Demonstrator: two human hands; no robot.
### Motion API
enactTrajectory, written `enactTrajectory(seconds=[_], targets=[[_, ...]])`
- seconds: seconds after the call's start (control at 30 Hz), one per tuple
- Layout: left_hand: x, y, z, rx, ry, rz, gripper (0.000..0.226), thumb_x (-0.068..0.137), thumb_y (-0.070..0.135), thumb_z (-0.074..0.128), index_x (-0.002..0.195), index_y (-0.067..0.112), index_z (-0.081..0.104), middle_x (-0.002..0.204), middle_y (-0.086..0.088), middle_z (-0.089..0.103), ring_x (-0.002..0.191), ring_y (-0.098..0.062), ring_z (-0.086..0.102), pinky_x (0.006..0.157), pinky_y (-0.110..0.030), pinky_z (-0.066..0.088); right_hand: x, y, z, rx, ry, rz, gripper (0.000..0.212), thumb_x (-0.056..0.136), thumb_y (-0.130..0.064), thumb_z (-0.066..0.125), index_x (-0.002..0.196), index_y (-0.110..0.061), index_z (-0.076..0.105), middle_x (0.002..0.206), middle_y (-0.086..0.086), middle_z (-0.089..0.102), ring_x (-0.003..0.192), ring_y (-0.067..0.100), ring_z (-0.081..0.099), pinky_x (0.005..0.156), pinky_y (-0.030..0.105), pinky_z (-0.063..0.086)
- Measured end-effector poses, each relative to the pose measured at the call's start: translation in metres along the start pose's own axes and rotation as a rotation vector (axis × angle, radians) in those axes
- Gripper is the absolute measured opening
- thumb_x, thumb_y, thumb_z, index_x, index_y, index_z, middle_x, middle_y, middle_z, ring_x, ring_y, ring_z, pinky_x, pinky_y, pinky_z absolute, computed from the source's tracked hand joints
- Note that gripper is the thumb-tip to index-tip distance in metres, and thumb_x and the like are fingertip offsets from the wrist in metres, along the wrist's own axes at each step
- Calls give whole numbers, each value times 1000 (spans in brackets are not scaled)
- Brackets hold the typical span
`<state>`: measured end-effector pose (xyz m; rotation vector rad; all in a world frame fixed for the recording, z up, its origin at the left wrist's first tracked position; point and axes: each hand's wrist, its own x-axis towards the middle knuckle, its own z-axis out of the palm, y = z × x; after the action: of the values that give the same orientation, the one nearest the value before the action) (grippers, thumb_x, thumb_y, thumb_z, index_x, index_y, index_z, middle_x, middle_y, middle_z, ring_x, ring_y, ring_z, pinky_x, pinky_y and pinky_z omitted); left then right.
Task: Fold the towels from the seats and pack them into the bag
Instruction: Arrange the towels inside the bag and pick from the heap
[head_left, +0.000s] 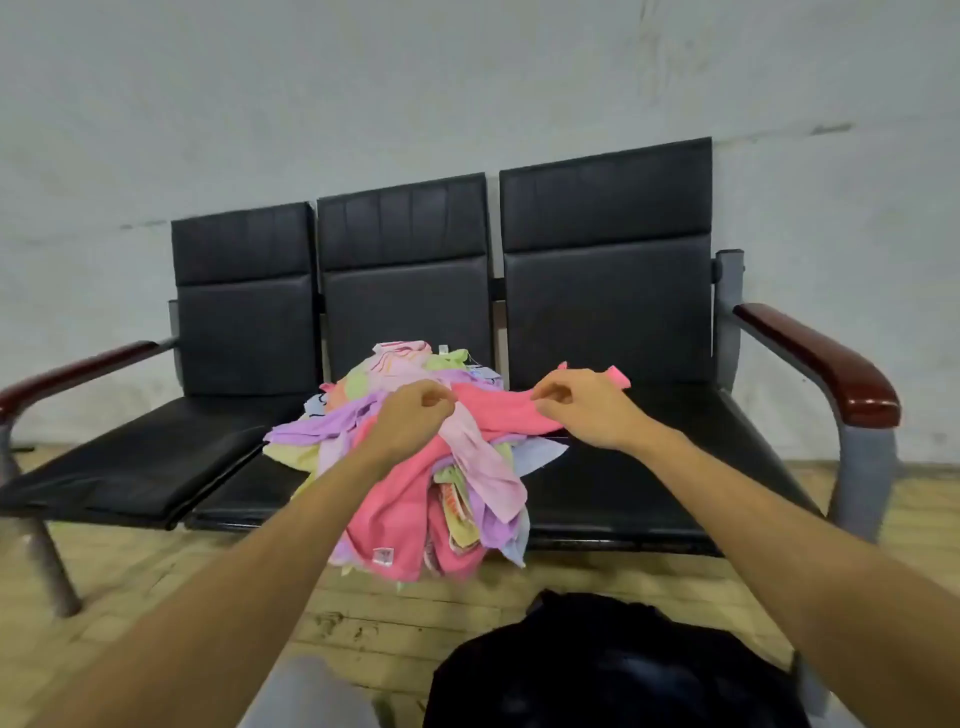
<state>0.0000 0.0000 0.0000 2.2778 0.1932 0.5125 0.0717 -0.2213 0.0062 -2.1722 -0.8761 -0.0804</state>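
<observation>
Heap of towels (317, 428) sits on the middle seat of a three-seat black bench (608, 312). Pink, lilac, yellow-green and pale blue pieces are tangled together, and the heap spills over the seat's front edge toward the wooden floor (156, 597).

Left grip (415, 413): fingers curled, pinching the top edge of a pink towel (498, 413) at the crown of the heap.
Right grip (582, 408): fingers curled, pinching the same edge further along, above the inner side of the right-hand seat. The pink cloth is drawn fairly taut between the two grips. Its lower part is still caught in the heap.

Black bag (597, 670) lies on the floor at the bottom of the view, near the person and in front of the right-hand seat. It is too dark to tell whether anything is inside, or how its mouth lies.

Progress, as a judgement: early.
- No folded towel shows anywhere, and the other two seats hold nothing folded.
- This looks like one towel being picked out and spread, with folding not yet begun.
- Nearly the whole heap is left to fold and pack.
</observation>
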Motion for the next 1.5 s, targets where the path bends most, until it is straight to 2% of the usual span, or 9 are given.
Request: enactTrajectory(seconds=[0.43, 0.53, 0.7, 0.8, 1.0, 1.17, 1.33, 1.43, 1.5], targets=[[64, -118, 66, -434, 202, -261, 25, 90, 6, 50, 103, 21, 65, 105, -9, 66, 100, -26, 65, 85, -36, 56, 122, 60, 135, 119, -43, 142, 48, 90, -20, 67, 133, -6, 50, 129, 8, 57, 116, 23, 56, 89, 28, 44], [64, -133, 81, -575, 251, -302, 27, 93, 1, 48, 112, 10, 65, 108, -15, 65, 93, -20, 66, 64, -17, 54, 136, 74, 162, 101, -70, 143, 62, 87, -30, 72, 137, -9, 42, 128, 6, 54, 111, 21, 54, 82, 27, 40], [61, -132, 82, -717, 303, -367, 31, 93, -5, 42, 117, 2, 62, 102, -18, 66, 81, -16, 63, 55, -13, 50, 129, 80, 174, 94, 34, 56, 19, 90, -13, 65, 107, -7, 68, 92, 0, 64, 83, 15, 53, 64, 20, 31], [49, -125, 87, -743, 269, -356, 29, 93, -4, 44, 116, 3, 61, 98, -16, 68, 80, -19, 66, 67, -25, 56, 110, 83, 154, 196, 64, 92, 12, 90, -10, 62, 80, -14, 67, 73, -4, 58, 68, 11, 48, 54, 16, 33], [12, -97, 119, -665, 76, -323, 20, 78, 2, 57, 79, 21, 62, 80, -7, 64, 78, -21, 58, 73, -35, 45, 34, 108, 97, 416, 17, 218, 7, 88, -2, 62, 85, -1, 68, 81, 6, 60, 75, 14, 51, 64, 26, 37], [-14, -60, 142, -578, -33, -355, 30, 90, -5, 51, 84, 24, 54, 76, -2, 62, 79, -19, 59, 81, -35, 46, -25, 125, 51, 422, -96, 251, 14, 88, 1, 60, 76, -5, 63, 76, 4, 55, 73, 13, 47, 63, 26, 34], [-21, -66, 158, -663, -90, -456, 22, 88, 13, 59, 106, 19, 48, 83, -9, 55, 65, -13, 54, 61, -29, 44, -46, 132, 31, 139, -542, 183, 16, 89, -5, 61, 76, -13, 65, 72, -6, 55, 66, 5, 48, 64, 20, 38], [-13, -79, 167, -812, -6, -508, 37, 87, 13, 60, 122, 11, 48, 109, -11, 63, 92, -21, 64, 67, -32, 54, -44, 132, 35, 34, -630, 133, 11, 90, -9, 63, 93, 1, 66, 83, 5, 58, 75, 11, 50, 69, 26, 40], [-6, -78, 170, -957, 45, -522, 31, 90, 7, 57, 120, 9, 48, 96, -9, 64, 82, -22, 64, 65, -34, 51, -43, 135, 39, 40, -619, 133, 15, 89, -13, 65, 96, 0, 67, 88, 13, 60, 77, 13, 52, 71, 27, 42]])
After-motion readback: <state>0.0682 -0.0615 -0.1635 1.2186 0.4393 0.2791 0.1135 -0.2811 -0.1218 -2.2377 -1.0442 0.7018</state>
